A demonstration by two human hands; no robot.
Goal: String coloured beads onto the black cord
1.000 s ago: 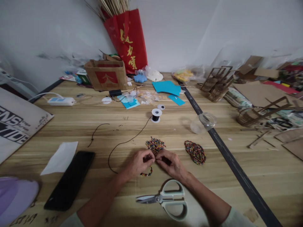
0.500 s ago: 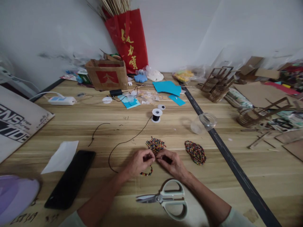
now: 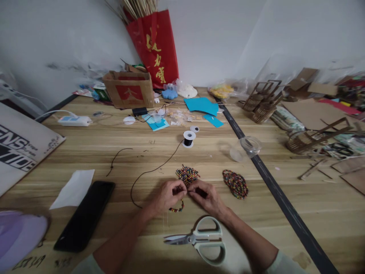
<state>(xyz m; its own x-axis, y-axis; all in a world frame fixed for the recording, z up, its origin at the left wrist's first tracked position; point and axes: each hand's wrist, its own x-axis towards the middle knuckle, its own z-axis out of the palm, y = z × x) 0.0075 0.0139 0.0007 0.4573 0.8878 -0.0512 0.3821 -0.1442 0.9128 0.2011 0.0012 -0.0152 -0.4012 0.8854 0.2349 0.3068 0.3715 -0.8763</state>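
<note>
Just in front of a pile of small multicoloured beads [image 3: 186, 174], my two hands meet fingertip to fingertip. My left hand [image 3: 170, 195] is closed in a pinch on a black cord [image 3: 148, 172], which runs from a white spool [image 3: 188, 139] round under the left wrist. A short row of strung beads [image 3: 178, 209] hangs in a curve below that hand. Thumb and forefinger of my right hand [image 3: 207, 196] are pinched too; a tiny dark bit shows at their tips, too small to name. Scissors [image 3: 199, 239] with pale green handles lie nearer to me, blades slightly apart.
Coiled bead strands [image 3: 235, 184] lie to the right, a clear plastic jar [image 3: 245, 148] beyond them. At left are a black phone [image 3: 84, 216], white paper [image 3: 73, 189] and a cut cord [image 3: 111, 165]. Small woven baskets [image 3: 312, 139] stand right; a paper bag [image 3: 128, 89] stands behind.
Almost nothing differs. Both hands keep their pinch at the same spot, with only a very slight shift at the fingertips.
</note>
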